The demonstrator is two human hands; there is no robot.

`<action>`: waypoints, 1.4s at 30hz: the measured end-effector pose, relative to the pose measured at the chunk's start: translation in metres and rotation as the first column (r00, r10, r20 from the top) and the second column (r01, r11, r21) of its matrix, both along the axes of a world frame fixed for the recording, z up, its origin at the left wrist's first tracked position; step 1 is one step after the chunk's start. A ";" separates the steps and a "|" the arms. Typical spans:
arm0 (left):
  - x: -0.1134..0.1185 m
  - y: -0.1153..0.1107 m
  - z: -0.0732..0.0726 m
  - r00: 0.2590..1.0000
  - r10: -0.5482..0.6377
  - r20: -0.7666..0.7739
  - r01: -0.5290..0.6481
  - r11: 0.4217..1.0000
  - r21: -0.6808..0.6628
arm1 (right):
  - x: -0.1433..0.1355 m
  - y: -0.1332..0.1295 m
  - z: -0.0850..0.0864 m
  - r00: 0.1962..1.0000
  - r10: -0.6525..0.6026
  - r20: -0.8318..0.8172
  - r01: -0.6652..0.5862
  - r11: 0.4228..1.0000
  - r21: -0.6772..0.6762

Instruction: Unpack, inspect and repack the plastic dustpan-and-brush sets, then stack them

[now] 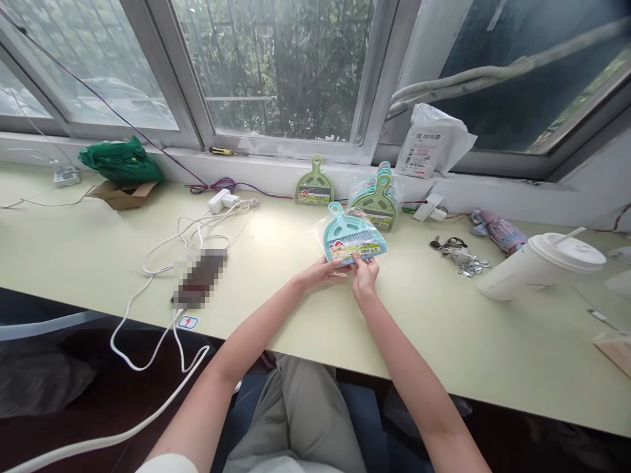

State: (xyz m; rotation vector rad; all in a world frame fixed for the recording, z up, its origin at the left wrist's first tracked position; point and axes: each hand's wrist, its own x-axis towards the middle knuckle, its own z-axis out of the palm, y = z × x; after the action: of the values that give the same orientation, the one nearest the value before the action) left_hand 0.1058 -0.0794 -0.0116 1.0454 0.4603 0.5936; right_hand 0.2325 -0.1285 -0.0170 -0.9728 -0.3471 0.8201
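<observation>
Over the tabletop, the fingers of your left hand and right hand pinch the near blue dustpan.

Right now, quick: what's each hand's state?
Left hand: closed, holding the wrapped blue dustpan set by its lower edge.
Right hand: closed, holding the same set's lower edge.

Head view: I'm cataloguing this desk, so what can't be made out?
In the head view:
Left hand: some fingers hidden behind the blue dustpan.
Dustpan label: fine print too small.
Dustpan stack: exact count hidden by overlap.
Dark object: detail blurred by pixelation.
Lower-right item: rest cut off by picture edge.
</observation>
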 end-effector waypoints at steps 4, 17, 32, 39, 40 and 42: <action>0.009 -0.009 0.002 0.983 -0.170 0.069 0.169 0.985 0.018 | 0.003 -0.004 0.008 0.998 -0.056 -0.019 0.057 0.997 0.053; 0.006 -0.005 0.005 0.982 0.188 -0.006 -0.186 0.975 0.119 | -0.005 -0.004 0.002 0.999 0.026 0.028 -0.026 1.000 -0.003; -0.023 0.040 -0.005 0.914 0.406 0.004 -0.406 0.913 -0.029 | 0.068 -0.004 0.003 0.429 0.225 0.875 0.056 0.960 -0.275; -0.035 0.042 -0.001 0.981 0.194 0.009 -0.191 0.972 -0.139 | 0.064 -0.007 0.005 0.055 0.004 0.999 0.120 0.993 -0.010; -0.035 0.042 -0.001 0.985 0.174 -0.021 -0.175 0.974 -0.144 | 0.063 -0.007 0.006 0.074 -0.017 0.997 0.127 0.992 0.008; -0.036 0.042 -0.001 0.984 0.150 -0.091 -0.163 0.973 -0.163 | 0.064 -0.007 0.007 0.110 -0.046 0.993 0.112 0.993 0.034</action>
State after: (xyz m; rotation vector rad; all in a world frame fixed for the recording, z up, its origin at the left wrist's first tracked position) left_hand 0.0693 -0.0372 -0.0124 0.8763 0.6556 0.6433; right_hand 0.2963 -0.1355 -0.0103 -1.5011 -1.4871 -0.1333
